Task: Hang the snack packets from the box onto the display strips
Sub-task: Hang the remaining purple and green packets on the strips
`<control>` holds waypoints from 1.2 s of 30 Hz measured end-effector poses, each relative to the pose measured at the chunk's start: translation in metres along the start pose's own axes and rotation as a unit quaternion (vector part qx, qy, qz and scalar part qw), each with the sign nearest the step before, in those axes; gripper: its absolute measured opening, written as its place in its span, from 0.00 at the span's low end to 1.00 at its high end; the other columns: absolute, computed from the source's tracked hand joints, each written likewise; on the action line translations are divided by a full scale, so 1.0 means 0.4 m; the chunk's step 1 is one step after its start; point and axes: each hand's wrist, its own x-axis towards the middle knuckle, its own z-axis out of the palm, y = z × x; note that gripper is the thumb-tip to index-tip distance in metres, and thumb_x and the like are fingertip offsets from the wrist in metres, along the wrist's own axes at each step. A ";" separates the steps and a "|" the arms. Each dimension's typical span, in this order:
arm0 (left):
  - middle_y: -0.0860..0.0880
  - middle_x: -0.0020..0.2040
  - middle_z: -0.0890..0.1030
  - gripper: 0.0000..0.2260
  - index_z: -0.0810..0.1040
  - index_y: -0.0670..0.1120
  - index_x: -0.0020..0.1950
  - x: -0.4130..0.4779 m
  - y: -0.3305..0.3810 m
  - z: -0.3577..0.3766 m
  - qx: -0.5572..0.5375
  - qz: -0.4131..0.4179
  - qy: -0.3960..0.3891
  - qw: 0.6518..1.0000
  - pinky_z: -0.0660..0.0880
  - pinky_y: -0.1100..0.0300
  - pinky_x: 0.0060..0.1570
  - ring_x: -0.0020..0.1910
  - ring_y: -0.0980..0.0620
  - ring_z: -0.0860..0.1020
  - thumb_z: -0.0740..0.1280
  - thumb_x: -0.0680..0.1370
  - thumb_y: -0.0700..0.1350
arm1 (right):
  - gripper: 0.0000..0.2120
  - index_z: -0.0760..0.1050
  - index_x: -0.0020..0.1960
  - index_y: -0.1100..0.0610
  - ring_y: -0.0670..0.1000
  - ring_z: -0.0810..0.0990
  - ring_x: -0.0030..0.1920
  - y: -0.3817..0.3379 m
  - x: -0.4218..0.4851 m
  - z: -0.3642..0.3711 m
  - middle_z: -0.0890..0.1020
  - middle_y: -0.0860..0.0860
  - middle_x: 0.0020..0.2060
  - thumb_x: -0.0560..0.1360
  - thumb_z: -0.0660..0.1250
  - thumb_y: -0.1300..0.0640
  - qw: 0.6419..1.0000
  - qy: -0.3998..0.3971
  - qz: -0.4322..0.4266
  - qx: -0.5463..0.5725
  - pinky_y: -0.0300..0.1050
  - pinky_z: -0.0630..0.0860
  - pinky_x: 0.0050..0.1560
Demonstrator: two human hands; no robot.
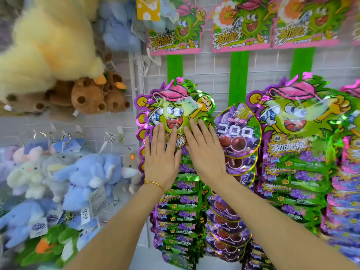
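At the far left, a fluffy yellow plush (48,51) is hung above a cluster of brown plush animals (87,98), with blue rabbit plushes (87,172) below them.

On the white wire grid (214,75), three green display strips are seen: left strip (175,64), middle strip (239,75), right strip (303,59). Each is topped by a pink-edged header card (175,32) with a green cartoon face and yellow Chinese lettering. A fourth card is cut off at the right edge.

The top snack packet (175,108) is hooked on the left strip. It is hung upright with its long axis vertical and its printed face outward. "糖" can be read on it. The overlapped packets below it are marked "30"; their number cannot be counted.

The left hand (162,158), with a gold bangle (155,185) at the wrist, and the right hand (204,151) are laid flat on that packet's lower half, fingers straight and pointing up, nothing gripped.

Purple grape gummy packets (237,129) lettered "コロロ" are hung on the middle strip. More green packets (296,117) are stacked on the right strip.
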 end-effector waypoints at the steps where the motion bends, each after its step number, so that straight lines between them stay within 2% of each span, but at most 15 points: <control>1: 0.42 0.76 0.55 0.25 0.55 0.50 0.75 -0.010 -0.002 0.001 0.002 0.004 -0.002 1.000 0.51 0.46 0.72 0.75 0.45 0.53 0.50 0.78 0.54 | 0.25 0.63 0.72 0.58 0.59 0.64 0.72 -0.006 -0.011 -0.001 0.65 0.56 0.72 0.76 0.63 0.56 1.000 -0.006 0.005 0.005 0.58 0.62 0.70; 7: 0.41 0.75 0.57 0.25 0.58 0.49 0.74 -0.130 -0.011 -0.027 -0.019 -0.001 -0.012 1.000 0.50 0.47 0.72 0.74 0.42 0.56 0.53 0.77 0.52 | 0.30 0.63 0.71 0.57 0.59 0.66 0.70 -0.031 -0.117 -0.063 0.67 0.56 0.70 0.72 0.68 0.62 0.998 -0.015 0.003 0.067 0.57 0.63 0.70; 11: 0.39 0.73 0.61 0.23 0.62 0.46 0.72 -0.339 0.020 -0.038 -0.086 -0.032 -0.033 0.995 0.55 0.48 0.70 0.71 0.42 0.59 0.55 0.77 0.50 | 0.22 0.70 0.66 0.60 0.60 0.73 0.64 -0.009 -0.335 -0.105 0.74 0.58 0.64 0.72 0.65 0.65 0.986 -0.027 0.049 0.159 0.55 0.71 0.63; 15: 0.39 0.71 0.65 0.23 0.63 0.44 0.70 -0.597 0.069 -0.025 -0.112 -0.077 -0.158 0.978 0.68 0.44 0.64 0.68 0.39 0.66 0.54 0.77 0.51 | 0.15 0.73 0.60 0.59 0.58 0.79 0.54 0.015 -0.621 -0.105 0.79 0.55 0.55 0.75 0.61 0.59 0.964 -0.191 0.092 0.160 0.53 0.79 0.51; 19: 0.36 0.65 0.72 0.23 0.66 0.42 0.66 -0.779 0.145 -0.032 -0.107 -0.134 -0.293 0.941 0.75 0.44 0.55 0.61 0.37 0.74 0.54 0.74 0.51 | 0.13 0.75 0.56 0.57 0.58 0.80 0.47 0.024 -0.808 -0.108 0.79 0.54 0.49 0.73 0.62 0.57 0.914 -0.326 0.153 0.185 0.50 0.79 0.46; 21: 0.36 0.63 0.74 0.23 0.70 0.41 0.63 -0.852 0.190 -0.034 -0.109 -0.170 -0.337 0.920 0.76 0.45 0.53 0.58 0.37 0.76 0.55 0.74 0.52 | 0.14 0.73 0.60 0.56 0.58 0.78 0.52 0.020 -0.861 -0.104 0.77 0.54 0.52 0.76 0.59 0.55 0.887 -0.396 0.155 0.180 0.51 0.76 0.50; 23: 0.37 0.64 0.73 0.23 0.71 0.42 0.64 -0.923 0.235 -0.030 -0.120 -0.197 -0.383 0.894 0.74 0.44 0.56 0.59 0.37 0.75 0.54 0.74 0.53 | 0.17 0.68 0.66 0.55 0.57 0.73 0.60 0.018 -0.901 -0.081 0.73 0.54 0.60 0.79 0.57 0.51 0.856 -0.462 0.144 0.182 0.52 0.71 0.58; 25: 0.38 0.66 0.72 0.24 0.69 0.45 0.66 -0.988 0.271 -0.020 -0.122 -0.213 -0.411 0.878 0.73 0.45 0.59 0.61 0.38 0.74 0.53 0.74 0.54 | 0.21 0.63 0.69 0.55 0.56 0.70 0.64 0.015 -0.930 -0.038 0.70 0.53 0.65 0.80 0.55 0.48 0.837 -0.497 0.134 0.185 0.51 0.69 0.61; 28: 0.41 0.68 0.70 0.23 0.67 0.47 0.67 -1.064 0.307 -0.011 -0.123 -0.226 -0.428 0.867 0.72 0.46 0.61 0.64 0.39 0.72 0.54 0.75 0.55 | 0.24 0.59 0.72 0.53 0.56 0.67 0.67 0.009 -0.960 0.057 0.66 0.53 0.68 0.79 0.54 0.46 0.813 -0.542 0.109 0.181 0.50 0.68 0.61; 31: 0.45 0.73 0.63 0.22 0.63 0.51 0.70 -1.112 0.331 -0.008 -0.116 -0.253 -0.443 0.853 0.64 0.47 0.68 0.70 0.43 0.64 0.55 0.78 0.54 | 0.26 0.57 0.73 0.52 0.54 0.62 0.71 0.007 -0.984 0.168 0.63 0.52 0.72 0.78 0.57 0.45 0.795 -0.584 0.054 0.156 0.50 0.61 0.67; 32: 0.45 0.72 0.65 0.21 0.63 0.51 0.70 -1.125 0.340 -0.010 -0.111 -0.251 -0.446 0.852 0.66 0.47 0.67 0.69 0.42 0.66 0.53 0.77 0.55 | 0.25 0.58 0.72 0.52 0.54 0.65 0.69 0.008 -0.988 0.203 0.66 0.52 0.71 0.78 0.57 0.44 0.792 -0.590 0.037 0.152 0.51 0.63 0.66; 34: 0.45 0.69 0.69 0.22 0.64 0.52 0.68 -1.142 0.360 -0.018 -0.103 -0.238 -0.473 0.842 0.69 0.46 0.63 0.67 0.43 0.69 0.48 0.78 0.58 | 0.21 0.66 0.65 0.53 0.55 0.73 0.62 0.018 -0.983 0.259 0.75 0.53 0.62 0.77 0.58 0.42 0.784 -0.602 0.027 0.151 0.49 0.70 0.52; 36: 0.45 0.68 0.70 0.23 0.65 0.53 0.68 -1.144 0.372 -0.026 -0.090 -0.232 -0.499 0.830 0.69 0.46 0.63 0.66 0.45 0.69 0.44 0.79 0.59 | 0.19 0.72 0.55 0.54 0.56 0.77 0.55 0.031 -0.971 0.299 0.80 0.53 0.53 0.76 0.58 0.39 0.774 -0.614 0.016 0.154 0.46 0.68 0.42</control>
